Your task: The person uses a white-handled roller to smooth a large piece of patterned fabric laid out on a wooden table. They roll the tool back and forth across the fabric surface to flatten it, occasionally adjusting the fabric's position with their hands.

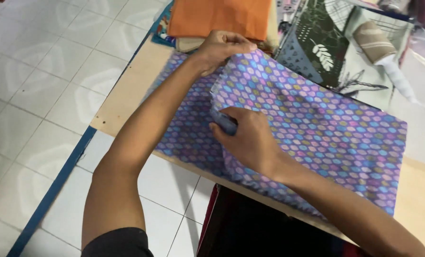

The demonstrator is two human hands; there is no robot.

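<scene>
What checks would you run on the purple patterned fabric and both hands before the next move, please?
1. Left hand grips the far edge of the purple fabric: ok.
2. Right hand presses a small blue object against the folded edge: ok.
3. What the blue object is: cannot tell.
4. Fabric lies on the wooden table: ok, though its near edge overhangs.
5. Orange fabric lies apart from the fold: ok.
6. Fold free of wrinkles: cannot tell.

Orange cloth (219, 16), leaf-print fabric (324, 47), tiled floor (41, 71).
</scene>
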